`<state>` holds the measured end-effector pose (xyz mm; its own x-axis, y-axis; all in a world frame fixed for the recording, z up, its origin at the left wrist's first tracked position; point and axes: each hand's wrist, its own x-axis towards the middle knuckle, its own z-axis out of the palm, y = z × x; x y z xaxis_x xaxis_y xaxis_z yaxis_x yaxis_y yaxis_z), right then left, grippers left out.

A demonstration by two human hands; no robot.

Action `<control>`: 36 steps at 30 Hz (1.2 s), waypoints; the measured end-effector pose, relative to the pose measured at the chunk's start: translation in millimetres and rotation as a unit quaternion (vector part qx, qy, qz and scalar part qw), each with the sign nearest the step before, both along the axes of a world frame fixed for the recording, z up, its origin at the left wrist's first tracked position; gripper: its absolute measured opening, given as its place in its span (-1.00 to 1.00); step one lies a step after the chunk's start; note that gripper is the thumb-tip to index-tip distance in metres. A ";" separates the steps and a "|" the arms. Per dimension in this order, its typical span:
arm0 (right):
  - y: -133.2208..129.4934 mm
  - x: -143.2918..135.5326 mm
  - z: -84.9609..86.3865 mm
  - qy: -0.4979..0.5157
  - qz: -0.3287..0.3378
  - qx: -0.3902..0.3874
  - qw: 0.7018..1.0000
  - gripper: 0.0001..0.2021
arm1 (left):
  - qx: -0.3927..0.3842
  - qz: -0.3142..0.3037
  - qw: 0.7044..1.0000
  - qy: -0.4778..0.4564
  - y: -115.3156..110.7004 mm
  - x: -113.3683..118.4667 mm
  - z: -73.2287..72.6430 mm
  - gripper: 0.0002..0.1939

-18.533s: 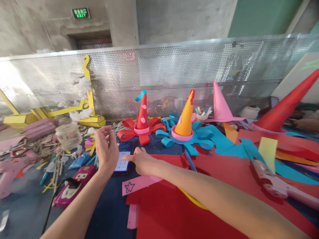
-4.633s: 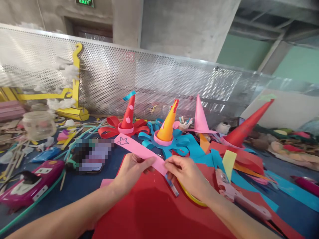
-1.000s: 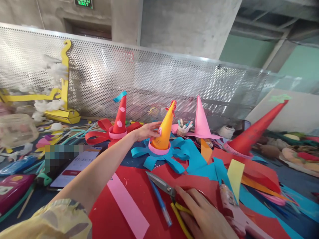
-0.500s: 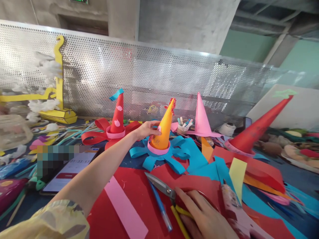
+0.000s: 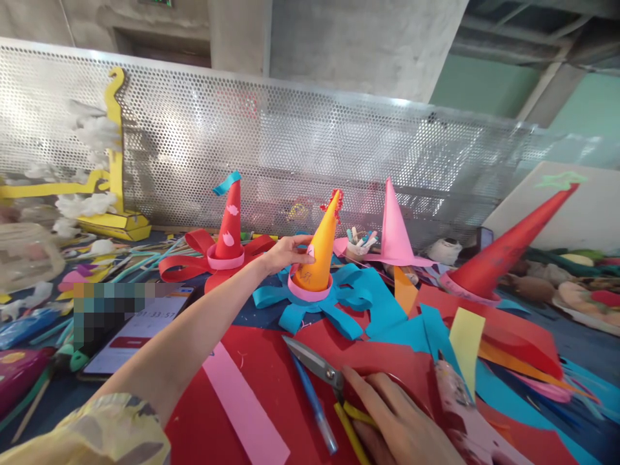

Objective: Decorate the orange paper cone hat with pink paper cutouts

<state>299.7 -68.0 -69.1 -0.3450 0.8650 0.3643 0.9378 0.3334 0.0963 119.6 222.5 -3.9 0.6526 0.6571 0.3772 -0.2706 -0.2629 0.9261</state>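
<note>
1. Two bare hands are at work: the left hand [image 5: 285,254] reaches out, partly open, its thumb and fingers touching the left side of an orange cone [image 5: 323,255]. Some fingertips are hidden, so I can't tell whether it really grips.

2. The right hand [image 5: 394,416] lies low and nearer, fingers loosely curled over the yellow handles of the scissors [image 5: 314,363]. Whether any finger is through a loop, I can't tell.

3. The orange cone stands tilted a little to the right, a pink band [image 5: 311,296] around its base and blue paper loops [image 5: 294,315] spread about it. Red trim sits at its tip.

4. Beside the scissors, a blue pen [image 5: 316,408] lies on red paper [image 5: 194,420], with a pink strip [image 5: 247,407] to its left. A pink glue gun [image 5: 458,403] is just right of the right hand.

5. Farther out, a phone [image 5: 135,342] lies beyond the left forearm. A red cone [image 5: 230,227] stands left of the orange one; a pink cone [image 5: 394,232] and a leaning red one are to the right, before a perforated metal screen [image 5: 310,148].
</note>
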 end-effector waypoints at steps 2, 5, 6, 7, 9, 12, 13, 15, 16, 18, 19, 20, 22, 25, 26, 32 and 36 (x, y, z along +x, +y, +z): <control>-0.2 -0.5 1.7 -0.003 0.002 0.000 1.000 -0.48 | -0.001 -0.014 1.000 -0.003 0.5 -0.9 -0.4 -0.31; -1.2 -1.0 3.6 -0.007 0.008 0.002 1.000 -0.48 | 0.001 -0.036 0.999 -0.004 1.7 -2.5 -1.1 -0.27; -1.5 -1.1 3.7 -0.008 0.008 0.006 1.000 -0.49 | 0.003 -0.041 0.999 -0.004 2.1 -3.0 -1.3 -0.25; -1.9 -1.1 3.4 -0.010 0.010 0.011 1.000 -0.49 | 0.004 -0.044 0.999 -0.004 2.5 -3.4 -1.5 -0.24; -2.4 -0.8 2.0 -0.012 0.010 0.018 1.000 -0.49 | 0.008 -0.049 0.999 -0.004 3.0 -4.0 -1.5 -0.25; -2.3 0.0 -0.6 -0.012 0.008 0.019 1.000 -0.47 | 0.015 -0.050 0.999 -0.001 2.3 -3.6 0.0 -0.32; -1.9 0.1 -1.1 -0.012 0.007 0.019 1.000 -0.47 | 0.016 -0.049 0.999 0.001 1.7 -3.3 0.9 -0.34; -1.1 0.1 -1.5 -0.012 0.005 0.018 1.000 -0.47 | 0.018 -0.044 0.999 0.005 0.1 -2.5 2.8 -0.38; -0.7 0.0 -1.5 -0.012 0.005 0.016 1.000 -0.48 | 0.018 -0.040 0.999 0.007 -0.6 -2.2 3.7 -0.39; -0.5 -0.1 -2.1 -0.015 0.003 0.012 1.000 -0.49 | 0.017 -0.029 0.999 0.009 -1.9 -1.7 5.2 -0.42; -0.6 0.2 -2.7 -0.016 0.002 0.012 1.000 -0.50 | 0.015 -0.023 1.000 0.010 -2.4 -1.5 5.7 -0.43; -0.9 0.7 -3.6 -0.018 0.002 0.013 1.000 -0.50 | 0.014 -0.017 1.000 0.011 -2.7 -1.4 6.0 -0.43; -1.6 2.5 -5.9 -0.023 0.003 0.020 1.000 -0.50 | 0.012 -0.006 1.000 0.013 -3.1 -1.0 6.1 -0.44; -2.3 6.4 -7.3 -0.037 0.011 0.027 0.999 -0.50 | 0.010 0.005 1.000 0.011 -3.5 -0.3 5.3 -0.44; -2.5 7.3 -6.7 -0.043 0.016 0.020 0.999 -0.49 | 0.011 0.006 1.000 0.009 -3.6 -0.1 4.9 -0.45; -4.0 -0.9 16.8 -0.074 0.044 -0.043 0.995 -0.49 | 0.016 -0.005 1.000 -0.001 -2.8 -0.2 2.0 -0.40; 18.9 -14.2 62.7 0.009 0.035 -0.102 0.994 -0.78 | 0.019 -0.017 1.000 -0.005 -0.6 -1.9 1.3 -0.37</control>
